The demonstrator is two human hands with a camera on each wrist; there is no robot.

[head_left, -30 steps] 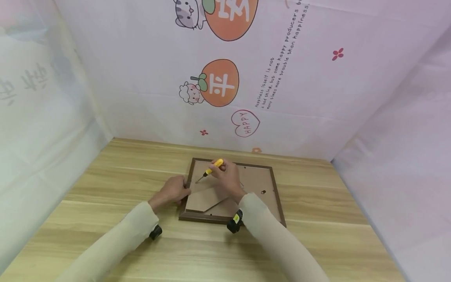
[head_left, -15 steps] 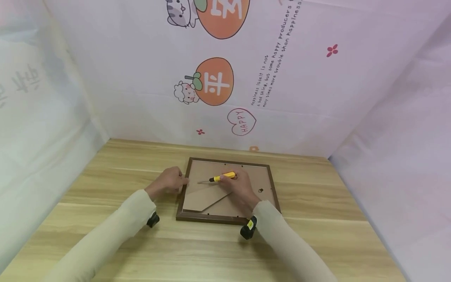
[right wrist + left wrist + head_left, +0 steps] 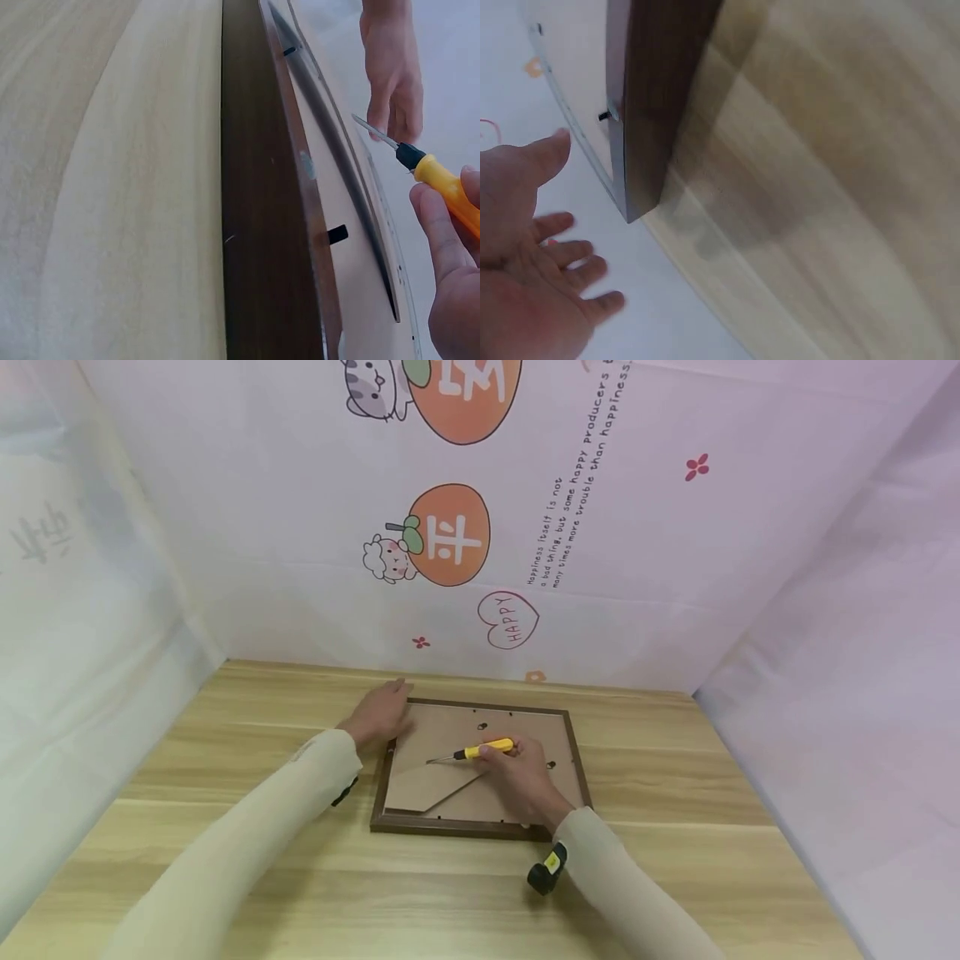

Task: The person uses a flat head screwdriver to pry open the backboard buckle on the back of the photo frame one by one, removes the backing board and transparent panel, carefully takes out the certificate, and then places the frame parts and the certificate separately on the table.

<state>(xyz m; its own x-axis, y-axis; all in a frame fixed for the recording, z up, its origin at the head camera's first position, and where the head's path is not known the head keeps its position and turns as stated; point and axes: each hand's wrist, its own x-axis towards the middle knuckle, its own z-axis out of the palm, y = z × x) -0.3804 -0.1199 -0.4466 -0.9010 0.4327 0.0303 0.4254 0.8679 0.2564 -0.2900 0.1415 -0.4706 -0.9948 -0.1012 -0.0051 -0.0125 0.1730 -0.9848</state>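
From here I see room on the wood tabletop [image 3: 420,893] before the face-down picture frame [image 3: 465,829], the right hand [image 3: 522,770], shifted rightward, pinching the yellow screwdriver [image 3: 491,748] above the backing board [image 3: 442,731], and the left hand [image 3: 377,713], fingers spread free, moved to the far-left corner near the printed backdrop [image 3: 615,635].

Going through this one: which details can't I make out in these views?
Front of the frame: head view, hidden behind the backing board.
Board beneath the flap: head view, covered by it.
Far end of the screwdriver: right wrist view, cut off by the right edge.
Upper end of the wall lettering: head view, cut off by the top edge.
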